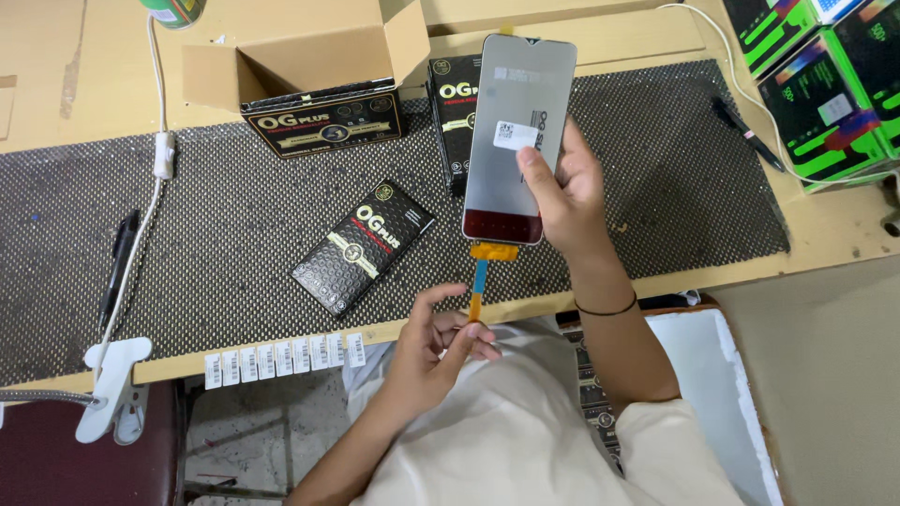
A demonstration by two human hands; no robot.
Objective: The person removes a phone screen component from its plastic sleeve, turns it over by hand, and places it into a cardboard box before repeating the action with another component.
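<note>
Nearest the camera, the left hand (433, 345) pinches the lower end of an orange flex ribbon (480, 286) between thumb and fingers. That ribbon hangs from the bottom edge of one phone display panel (516, 122), which sits at about 1 o'clock from the left hand. The right hand (562, 187) grasps the panel by its right edge, thumb pressed on the glass just below a small white sticker (516, 135), so the panel stands upright between the two hands.

On the dotted black mat (234, 234) lie three black boxes: one flat box (363, 246) at 11 o'clock from the left hand, one (323, 122) under the open cardboard carton (309, 47), and one (455, 112) partly hidden behind the panel. Two black pens show, one (117, 267) at the mat's 9 o'clock side and one (747, 133) toward 2 o'clock. A row of eight white labels (284, 358) sticks to the table edge (825, 234).
</note>
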